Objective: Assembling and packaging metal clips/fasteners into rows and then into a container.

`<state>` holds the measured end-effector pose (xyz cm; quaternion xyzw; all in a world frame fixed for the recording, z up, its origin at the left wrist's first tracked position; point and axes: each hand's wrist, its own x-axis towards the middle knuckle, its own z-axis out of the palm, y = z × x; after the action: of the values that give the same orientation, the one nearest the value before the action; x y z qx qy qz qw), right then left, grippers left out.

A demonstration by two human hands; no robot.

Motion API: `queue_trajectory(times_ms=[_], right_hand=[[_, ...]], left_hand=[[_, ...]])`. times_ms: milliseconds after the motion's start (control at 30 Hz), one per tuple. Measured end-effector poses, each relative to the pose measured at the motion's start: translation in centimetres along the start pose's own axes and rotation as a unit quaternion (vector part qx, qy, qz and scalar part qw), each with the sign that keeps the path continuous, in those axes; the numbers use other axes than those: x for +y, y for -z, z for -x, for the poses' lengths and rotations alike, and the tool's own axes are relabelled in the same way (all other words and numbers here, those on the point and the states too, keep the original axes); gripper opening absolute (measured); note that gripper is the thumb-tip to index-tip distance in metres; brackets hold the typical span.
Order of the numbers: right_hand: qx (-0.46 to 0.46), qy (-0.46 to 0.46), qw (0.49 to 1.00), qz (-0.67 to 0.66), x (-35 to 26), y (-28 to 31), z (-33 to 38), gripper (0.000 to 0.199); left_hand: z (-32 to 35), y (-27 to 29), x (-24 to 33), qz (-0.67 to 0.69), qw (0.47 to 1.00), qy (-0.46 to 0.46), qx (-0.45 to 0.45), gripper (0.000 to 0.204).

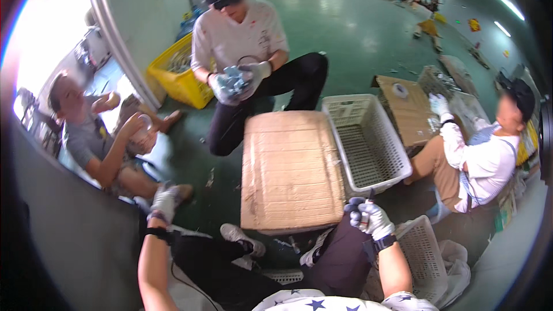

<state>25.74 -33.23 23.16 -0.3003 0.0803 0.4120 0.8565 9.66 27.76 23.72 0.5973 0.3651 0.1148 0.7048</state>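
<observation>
My right hand [374, 220], in a white glove with dark grey fingertips, is closed over my right thigh. A slim dark tool [371, 194] pokes up from its fingers; its exact kind is too small to make out. Off to the left, my left hand [165, 201] in a whitish glove is held out beyond my left knee, and its fingers are too blurred to read. Between the two hands and further out stands a large closed cardboard box [292, 170] with its flat taped top facing up. Neither hand touches it.
A white perforated crate [368, 186] stands against the box's right side; another white crate [423, 253] is by my right forearm. Across sits a co-worker [239, 34] gripping pale blue pieces [235, 83], beside a yellow crate [201, 95]. Other people sit left [95, 132] and right [489, 161].
</observation>
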Motion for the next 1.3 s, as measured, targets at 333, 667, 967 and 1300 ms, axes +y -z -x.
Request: queue_trajectory(times_ms=[333,667,967,1300], right_hand=[[0.014,0.016,0.999,0.050,1.4,-1.7,-1.2,0.027],[0.104,-0.014,0.979,0.178,1.3,-3.0,0.8,0.028],[0.173,0.252,0.671,0.675,-1.6,-3.2,-3.3,0.023],[-0.056,0.213,0.397,0.891,-4.5,-2.9,-5.1,0.029]], left_hand=[[6.1,-12.9,-7.0,-0.265,0.916,-0.080,-0.291,0.050],[4.2,-19.5,-4.7,-0.456,0.835,-0.197,-0.238,0.054],[2.8,-17.8,-3.8,-0.352,0.891,-0.236,-0.160,0.043],[10.9,-6.4,3.6,-0.582,0.713,-0.335,-0.202,0.039]])
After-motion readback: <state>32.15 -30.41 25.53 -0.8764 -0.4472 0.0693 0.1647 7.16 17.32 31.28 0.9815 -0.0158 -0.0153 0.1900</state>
